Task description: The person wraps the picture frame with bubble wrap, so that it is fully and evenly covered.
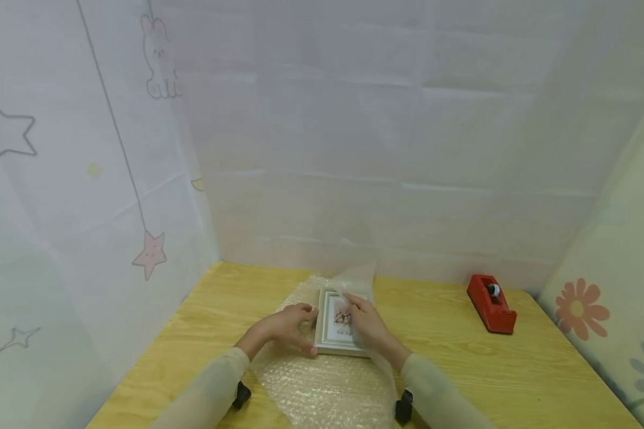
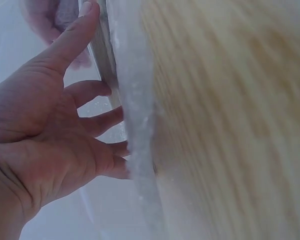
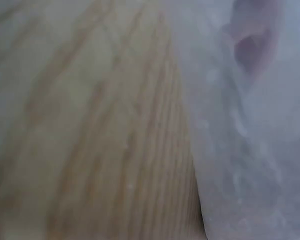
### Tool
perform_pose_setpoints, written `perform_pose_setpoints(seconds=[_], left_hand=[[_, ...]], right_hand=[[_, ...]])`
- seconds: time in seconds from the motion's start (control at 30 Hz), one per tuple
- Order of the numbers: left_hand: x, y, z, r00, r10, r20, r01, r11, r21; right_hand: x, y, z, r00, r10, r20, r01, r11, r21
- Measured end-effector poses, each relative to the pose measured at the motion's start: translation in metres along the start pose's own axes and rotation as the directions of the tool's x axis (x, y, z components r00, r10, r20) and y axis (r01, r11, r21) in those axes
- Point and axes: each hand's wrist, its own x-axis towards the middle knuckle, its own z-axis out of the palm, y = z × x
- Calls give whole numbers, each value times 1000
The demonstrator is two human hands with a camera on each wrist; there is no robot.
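Note:
A picture frame (image 1: 337,326) with a pale border and a flower picture lies on a sheet of bubble wrap (image 1: 322,384). My left hand (image 1: 287,326) rests at its left side, fingers spread, with the thumb near the close corner. In the left wrist view, that hand's (image 2: 55,120) thumb and fingertips touch the frame's edge (image 2: 104,45). My right hand (image 1: 372,328) pinches the right part of the wrap, which is lifted and partly folded over the frame's right side. The right wrist view shows the cloudy wrap (image 3: 235,165) hiding much of the hand (image 3: 257,45).
A red tape dispenser (image 1: 492,304) with a roll in it stands at the right back of the yellow wooden table (image 1: 440,357). Printed cloth walls (image 1: 322,149) enclose the table at the back and both sides.

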Motion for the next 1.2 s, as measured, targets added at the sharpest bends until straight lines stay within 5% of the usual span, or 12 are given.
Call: perform_pose_setpoints(seconds=[0.73, 1.03, 1.17, 1.2], left_hand=[[0, 4, -4, 999, -14, 45, 13, 999, 38], [1, 2, -2, 998, -40, 38, 39, 999, 20], [2, 3, -3, 998, -51, 44, 50, 999, 20], [2, 3, -3, 997, -57, 48, 56, 998, 17]], right_hand=[[10, 1, 33, 999, 8, 51, 6, 963, -269], [6, -9, 40, 992, 31, 126, 28, 897, -441], [11, -13, 40, 976, 60, 209, 80, 794, -602], [13, -15, 38, 970, 75, 230, 82, 791, -606]])
